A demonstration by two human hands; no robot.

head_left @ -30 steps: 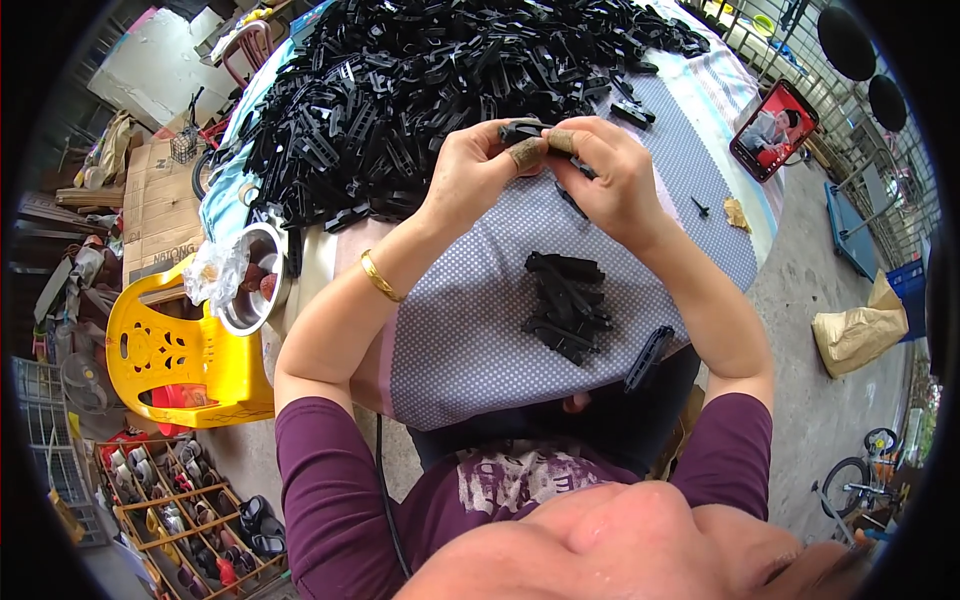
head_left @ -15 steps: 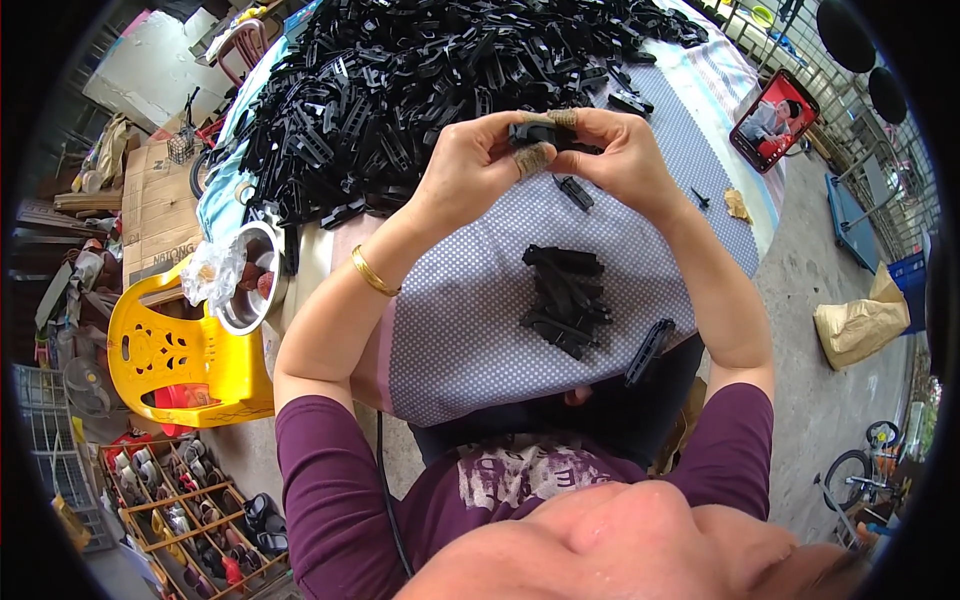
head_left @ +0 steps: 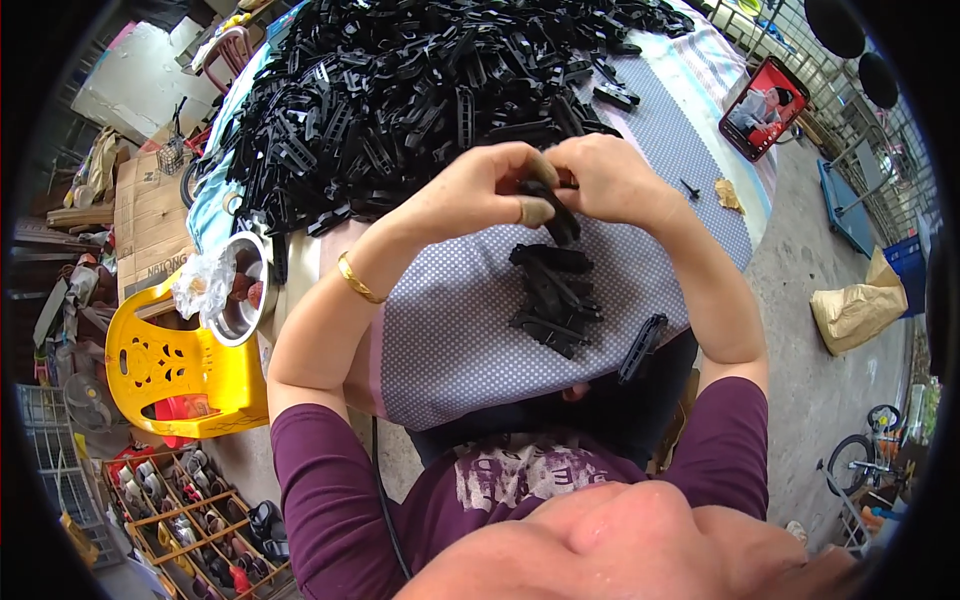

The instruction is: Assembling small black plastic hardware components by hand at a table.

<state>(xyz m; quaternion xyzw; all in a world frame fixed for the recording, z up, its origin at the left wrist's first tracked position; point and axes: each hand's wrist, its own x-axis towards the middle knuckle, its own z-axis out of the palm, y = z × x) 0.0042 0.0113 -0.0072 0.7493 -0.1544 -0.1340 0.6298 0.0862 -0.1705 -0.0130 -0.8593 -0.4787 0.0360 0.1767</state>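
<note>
Black plastic is being worked above the worktop (head_left: 690,250): a small black part (head_left: 548,205) is held between both hands, just over the dotted cloth. The left hand (head_left: 478,190) is closed on the part from its side, thumb and forefinger pinched narrow around it; the right hand (head_left: 608,178) is closed on its other end, fingers curled over the top. Whether one piece or two mated pieces are held cannot be told, since the fingers cover the join.

Just below the hands, a small stack (head_left: 555,300) of like parts lies on the cloth, and a long black strip (head_left: 642,348) rests at the near edge. Beyond the hands a large heap (head_left: 420,100) of parts covers the far half of the worktop.

As a judgement, the step is best done with the part kept low over the cloth, so anything dropped is caught there. Pressure is better applied squarely along the piece, with the fingertips kept clear of the closing seam, and the ends should be aligned before force is given.
</note>
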